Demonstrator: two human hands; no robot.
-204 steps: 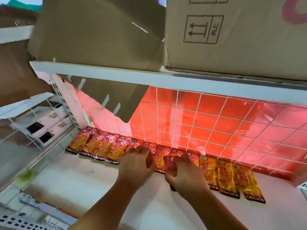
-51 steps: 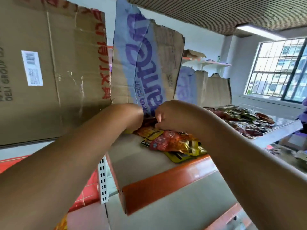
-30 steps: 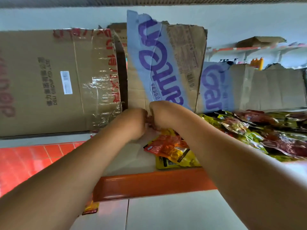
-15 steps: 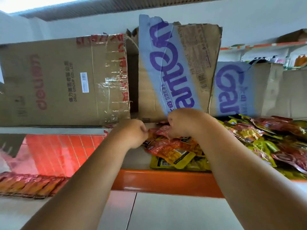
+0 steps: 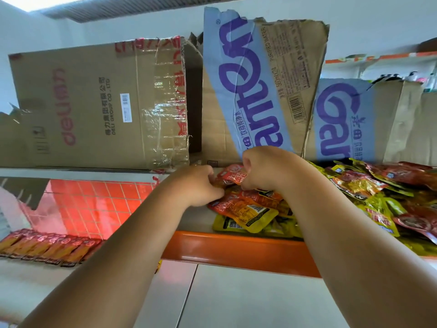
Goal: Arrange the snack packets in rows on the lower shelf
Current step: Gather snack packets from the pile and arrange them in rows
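Observation:
A heap of red and yellow snack packets (image 5: 250, 209) lies on the upper shelf with the orange front edge (image 5: 236, 252). Both my hands reach up into its left end. My right hand (image 5: 267, 169) has its fingers curled round a red packet (image 5: 233, 175) lifted off the heap. My left hand (image 5: 196, 185) pinches the same bunch of packets from the left. A neat row of red-orange packets (image 5: 47, 248) lies on the lower shelf (image 5: 35, 287) at the far left, against the red tiled back panel.
A taped brown carton (image 5: 99, 105) stands on the upper shelf at left. Torn blue-and-brown water cartons (image 5: 260, 86) lean behind the heap. More packets (image 5: 390, 192) spread to the right. A white shelf surface (image 5: 236, 301) lies below the orange edge.
My view has swung from the lower shelf up to the upper shelf. Both hands left the row below and have closed on packets at the heap's left end, lifting a red one.

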